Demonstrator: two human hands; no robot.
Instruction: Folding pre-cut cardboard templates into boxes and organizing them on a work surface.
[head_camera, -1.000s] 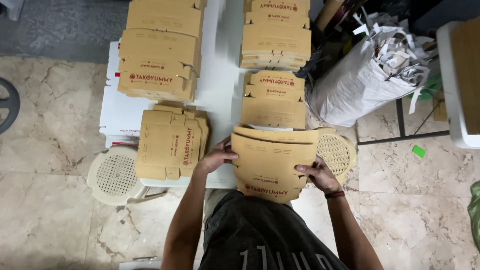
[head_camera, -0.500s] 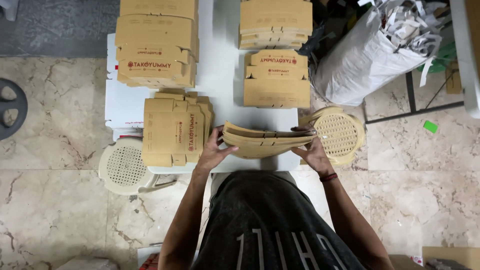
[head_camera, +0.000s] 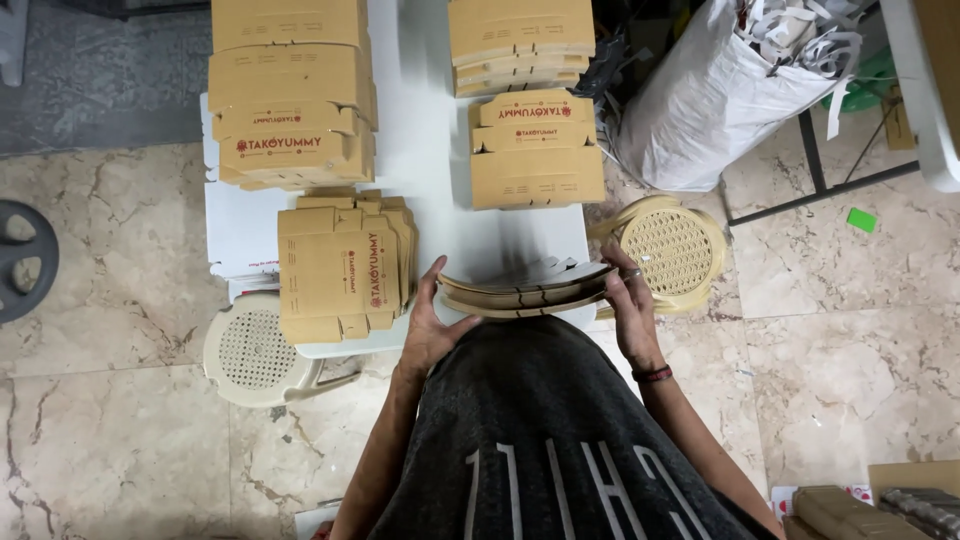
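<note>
Several flat cardboard box blanks (head_camera: 525, 293), stacked into a thin bundle, sit edge-on at the near rim of the white table (head_camera: 430, 190), long axis running left to right between the hands. Left hand (head_camera: 428, 322) clasps the bundle's left end, fingers curled around the edge; right hand (head_camera: 628, 310) grips the right end likewise, so both are equally close. Just left lies a pile of folded blanks (head_camera: 340, 272); beyond stand taller carton stacks (head_camera: 290, 90). A cream plastic stool (head_camera: 675, 245) sits right.
</note>
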